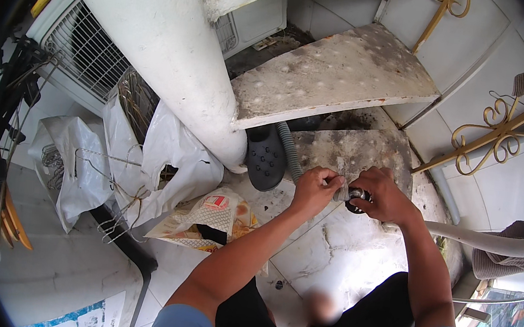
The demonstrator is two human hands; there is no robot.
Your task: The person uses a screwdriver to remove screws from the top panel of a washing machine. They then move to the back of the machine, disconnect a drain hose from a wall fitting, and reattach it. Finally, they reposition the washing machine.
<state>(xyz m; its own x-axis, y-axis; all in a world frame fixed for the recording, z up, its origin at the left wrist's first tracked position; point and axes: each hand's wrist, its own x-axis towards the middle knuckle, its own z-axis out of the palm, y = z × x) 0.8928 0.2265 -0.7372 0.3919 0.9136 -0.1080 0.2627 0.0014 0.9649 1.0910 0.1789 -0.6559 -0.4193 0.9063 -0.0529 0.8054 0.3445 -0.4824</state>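
Observation:
My left hand grips the end of a grey ribbed hose that runs up and away under the white spiral stair. My right hand closes around a small dark round fitting at the hose's end. Both hands meet just above the worn lowest step. The fitting is mostly hidden by my fingers.
A dark perforated sandal lies by the white stair pole. White bags with wire hangers and a printed packet sit at left. A white pipe runs right. Gold scroll railing lies at the right.

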